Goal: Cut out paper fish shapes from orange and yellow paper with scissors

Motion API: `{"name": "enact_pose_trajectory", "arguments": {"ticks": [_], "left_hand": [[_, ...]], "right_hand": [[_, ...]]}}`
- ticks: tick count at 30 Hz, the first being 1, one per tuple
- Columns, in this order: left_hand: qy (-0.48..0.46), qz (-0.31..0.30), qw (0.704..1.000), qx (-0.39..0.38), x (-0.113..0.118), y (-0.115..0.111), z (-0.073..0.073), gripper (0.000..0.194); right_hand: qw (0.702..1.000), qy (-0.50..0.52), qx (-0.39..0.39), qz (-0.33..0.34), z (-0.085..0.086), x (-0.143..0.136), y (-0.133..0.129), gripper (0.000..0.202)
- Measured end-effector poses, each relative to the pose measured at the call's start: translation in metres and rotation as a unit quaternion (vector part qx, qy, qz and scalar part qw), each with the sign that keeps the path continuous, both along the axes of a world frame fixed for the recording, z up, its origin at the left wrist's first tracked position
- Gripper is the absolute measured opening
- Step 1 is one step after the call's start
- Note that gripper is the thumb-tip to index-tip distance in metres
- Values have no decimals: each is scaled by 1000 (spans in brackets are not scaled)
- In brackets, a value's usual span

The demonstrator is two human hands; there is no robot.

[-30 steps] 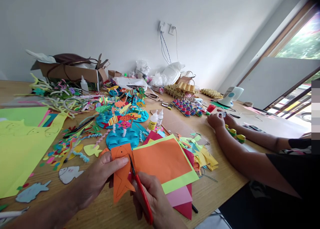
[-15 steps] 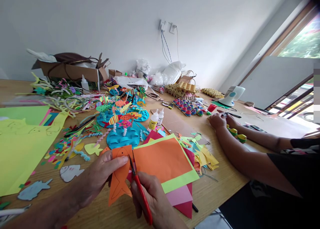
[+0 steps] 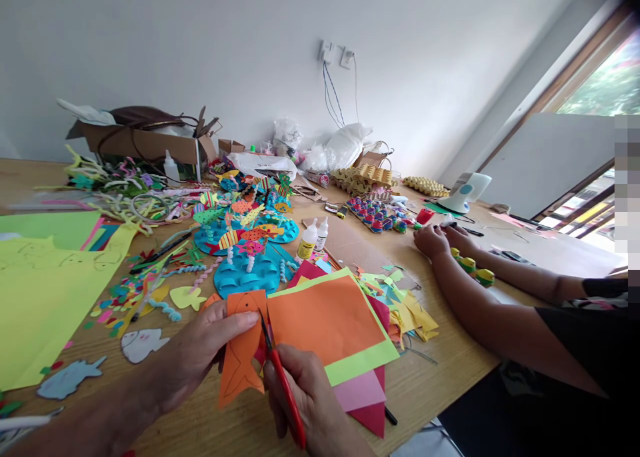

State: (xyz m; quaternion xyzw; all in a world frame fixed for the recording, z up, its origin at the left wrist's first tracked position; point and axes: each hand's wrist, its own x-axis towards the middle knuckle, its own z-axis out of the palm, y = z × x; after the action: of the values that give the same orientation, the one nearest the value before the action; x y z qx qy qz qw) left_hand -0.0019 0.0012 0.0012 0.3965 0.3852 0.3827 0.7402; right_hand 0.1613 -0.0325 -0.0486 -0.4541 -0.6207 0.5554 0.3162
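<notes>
An orange piece of paper [image 3: 241,357] with a fish outline drawn on it is pinched in my left hand [image 3: 213,334], thumb on top. My right hand [image 3: 305,390] is closed round the red handles of a pair of scissors [image 3: 286,394]. Their blades meet the right edge of the fish paper, beside the drawn head. Just right of the blades lies a stack of coloured sheets, with an orange sheet [image 3: 325,320] on top of a light green one. Left of my left hand lie a white paper fish [image 3: 143,345] and a blue-grey paper fish [image 3: 73,378].
Blue bases [image 3: 247,270] bearing colourful paper fish stand ahead, beside glue bottles [image 3: 307,239]. Yellow sheets [image 3: 47,317] lie at left, paper scraps [image 3: 407,307] at right. A co-worker's hands [image 3: 435,240] work near painted egg-carton pieces [image 3: 467,264]. Boxes and bags line the wall.
The fish paper has shifted very slightly at the scissors' blades. Both hands keep nearly the same place and grip. The co-worker's hands moved a little.
</notes>
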Motion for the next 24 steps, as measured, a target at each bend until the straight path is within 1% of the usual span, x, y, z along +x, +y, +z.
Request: {"name": "enact_pose_trajectory", "arguments": {"ticks": [2,6,11,14,18,24], "left_hand": [[5,9,1000,2,-1,0,-1,14],[-18,21,999,18,-1,1,-2,9],[-23,-8,1000,15,1,1,-1,9],[-18,-5,1000,21,2,1,-1,9],[-14,1,1000,22,2,1,-1,8],[-31,-3,999,19,1,-1,-1,9]], "right_hand": [[1000,1,-5,-5,0,0,0,46],[1000,-4,-22,3,-1,0,-1,45],[999,28,-20,-1,7,-3,-1,49],[999,38,-18,-5,10,-5,-1,52],[999,44,-23,-8,8,-5,-1,54],[999,43,-31,-7,4,-3,-2,52]]}}
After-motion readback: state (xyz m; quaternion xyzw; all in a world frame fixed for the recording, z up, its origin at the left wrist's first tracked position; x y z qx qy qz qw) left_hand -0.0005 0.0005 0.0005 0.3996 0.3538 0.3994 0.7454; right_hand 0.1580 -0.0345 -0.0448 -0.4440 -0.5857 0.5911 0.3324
